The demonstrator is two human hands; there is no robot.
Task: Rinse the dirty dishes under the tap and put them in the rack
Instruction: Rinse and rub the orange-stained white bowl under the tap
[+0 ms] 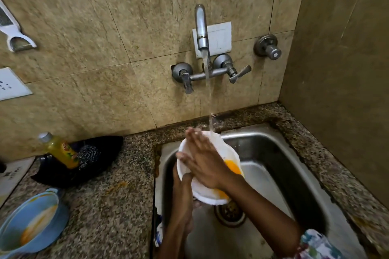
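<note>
A white plate (228,154) smeared with orange-yellow sauce is tilted over the steel sink (280,153), its far edge under the stream from the wall tap (201,27). My left hand (182,183) grips the plate's near-left rim from below. My right hand (202,160) lies flat on the plate's face, fingers spread and pointing up towards the water. A blue bowl (31,221) with orange residue sits on the counter at the lower left. No rack is in view.
A yellow bottle (60,150) and a steel scrubber (89,154) rest on a black tray (101,153) left of the sink. The granite counter (113,206) surrounds the sink. The drain (230,213) lies below the plate. A valve knob (268,47) and a hanging peeler (12,29) are on the wall.
</note>
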